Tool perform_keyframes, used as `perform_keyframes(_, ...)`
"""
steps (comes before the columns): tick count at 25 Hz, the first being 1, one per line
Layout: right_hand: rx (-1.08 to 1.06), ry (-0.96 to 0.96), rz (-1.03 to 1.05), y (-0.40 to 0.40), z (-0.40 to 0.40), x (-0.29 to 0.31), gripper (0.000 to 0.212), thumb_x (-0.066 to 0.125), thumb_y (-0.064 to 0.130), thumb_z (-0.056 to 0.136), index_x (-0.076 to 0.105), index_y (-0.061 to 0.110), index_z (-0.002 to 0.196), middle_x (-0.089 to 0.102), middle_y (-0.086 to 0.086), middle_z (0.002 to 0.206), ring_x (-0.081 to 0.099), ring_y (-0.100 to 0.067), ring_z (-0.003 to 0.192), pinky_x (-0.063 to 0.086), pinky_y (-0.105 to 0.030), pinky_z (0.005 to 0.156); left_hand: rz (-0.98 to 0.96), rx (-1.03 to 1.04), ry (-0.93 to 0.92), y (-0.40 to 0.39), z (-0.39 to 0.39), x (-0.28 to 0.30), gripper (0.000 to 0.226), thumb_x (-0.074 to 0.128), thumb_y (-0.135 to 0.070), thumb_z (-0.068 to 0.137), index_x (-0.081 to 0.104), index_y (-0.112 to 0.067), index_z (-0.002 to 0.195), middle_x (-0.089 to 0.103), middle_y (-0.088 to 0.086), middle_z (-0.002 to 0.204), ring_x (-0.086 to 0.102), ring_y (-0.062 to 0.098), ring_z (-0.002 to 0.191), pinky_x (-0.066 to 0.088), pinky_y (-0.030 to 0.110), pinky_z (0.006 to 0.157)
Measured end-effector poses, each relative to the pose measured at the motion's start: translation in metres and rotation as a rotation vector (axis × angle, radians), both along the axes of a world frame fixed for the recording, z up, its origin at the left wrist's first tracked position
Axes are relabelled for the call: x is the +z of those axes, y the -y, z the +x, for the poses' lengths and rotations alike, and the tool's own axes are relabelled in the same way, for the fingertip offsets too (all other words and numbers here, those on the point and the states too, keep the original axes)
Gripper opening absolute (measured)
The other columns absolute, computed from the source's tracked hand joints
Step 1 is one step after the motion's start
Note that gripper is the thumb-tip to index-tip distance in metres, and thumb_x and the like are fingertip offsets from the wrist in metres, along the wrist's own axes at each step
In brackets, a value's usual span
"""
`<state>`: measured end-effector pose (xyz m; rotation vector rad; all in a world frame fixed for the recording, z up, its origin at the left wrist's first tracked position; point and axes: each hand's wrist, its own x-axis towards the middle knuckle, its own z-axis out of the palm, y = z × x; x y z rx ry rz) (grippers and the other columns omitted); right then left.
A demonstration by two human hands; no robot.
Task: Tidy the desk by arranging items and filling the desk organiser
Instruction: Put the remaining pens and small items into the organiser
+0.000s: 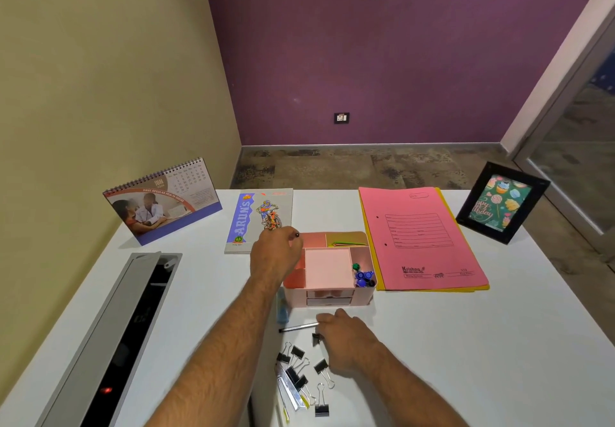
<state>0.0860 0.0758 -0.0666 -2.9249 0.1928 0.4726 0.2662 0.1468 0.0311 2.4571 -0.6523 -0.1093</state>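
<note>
1. Desk organiser (pixel 364 295): pink, set at the middle of the white desk (pixel 499 343); several top compartments and small drawers at the near face are seen.
2. Left hand (pixel 276 253): held over the organiser's left rear corner, fingers curled round a small dark-tipped item (pixel 297 235); what the item is cannot be told.
3. Right hand (pixel 346 336): lowered to the desk just in front of the organiser, fingers bent down over a slim pen (pixel 298 327) and a binder clip (pixel 316 338); whether anything is pinched cannot be told.
4. Binder clips (pixel 301 376): black, scattered on the desk near the right hand, with some clear and yellow strips among them.
5. Push pins (pixel 362 276): blue and green, stored in the organiser's right front compartment.
6. Green and yellow sticks (pixel 347 244): laid in the right rear compartment.
7. Pink file folder (pixel 422 240): flat on a yellow one, just right of the organiser.
8. Notebook (pixel 259 220): flat, behind the left hand.
9. Desk calendar (pixel 163 200): upright at far left.
10. Photo frame (pixel 502 203): upright at far right.
</note>
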Motion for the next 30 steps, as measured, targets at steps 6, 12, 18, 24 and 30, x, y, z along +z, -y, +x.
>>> perform_keyframes(6, -0.049, 0.042, -0.091, 0.004, -0.017, -0.002, 0.023, 0.064, 0.005, 0.077, 0.066, 0.009, 0.099, 0.063, -0.006, 0.103, 0.055, -0.026, 0.095, 0.045, -0.037, 0.075, 0.059, -0.012, -0.025, -0.003, -0.004, -0.010, 0.038, 0.049, -0.042, 0.096, 0.063, -0.025, 0.127, 0.063, 0.002, 0.127, 0.051, 0.022, 0.117, 0.049, 0.041, 0.093)
perform_keyframes(12, -0.372, -0.009, -0.046, 0.012, -0.030, -0.003, 0.022, 0.055, 0.003, 0.086, 0.066, 0.009, 0.104, 0.067, -0.009, 0.104, 0.065, -0.026, 0.096, 0.051, -0.031, 0.079, -0.219, -0.170, 0.231, -0.014, -0.015, -0.013, 0.028, 0.054, -0.030, 0.090, 0.070, -0.019, 0.111, 0.070, -0.002, 0.110, 0.055, 0.020, 0.106, 0.049, 0.041, 0.090)
perform_keyframes(18, -0.385, 0.174, -0.061, 0.004, -0.037, 0.001, 0.008, 0.064, 0.015, 0.076, 0.062, 0.019, 0.084, 0.067, 0.000, 0.076, 0.066, -0.022, 0.068, 0.036, -0.028, 0.053, -0.266, -0.468, 0.388, -0.022, -0.031, -0.029, 0.015, 0.063, -0.023, 0.083, 0.072, -0.017, 0.093, 0.071, -0.005, 0.089, 0.060, 0.016, 0.085, 0.053, 0.036, 0.074)
perform_keyframes(24, -0.588, 0.813, 0.451, 0.006, -0.029, 0.036, 0.024, 0.053, 0.025, 0.074, 0.074, 0.015, 0.081, 0.064, 0.010, 0.074, 0.056, -0.002, 0.063, 0.045, -0.009, 0.061, -0.072, -0.868, 0.248, -0.028, -0.052, -0.030, 0.035, 0.061, -0.024, 0.077, 0.067, -0.017, 0.111, 0.071, -0.003, 0.102, 0.061, 0.019, 0.093, 0.051, 0.032, 0.080)
perform_keyframes(30, -0.611, 1.057, 0.587, 0.008, -0.003, 0.080, 0.013, 0.070, 0.010, 0.075, 0.073, 0.016, 0.086, 0.068, 0.012, 0.074, 0.063, -0.006, 0.065, 0.054, -0.023, 0.058, -0.221, -0.797, 0.262, -0.017, -0.045, -0.019, 0.027, 0.069, -0.021, 0.085, 0.069, -0.022, 0.112, 0.067, -0.003, 0.090, 0.064, 0.015, 0.078, 0.053, 0.023, 0.068)
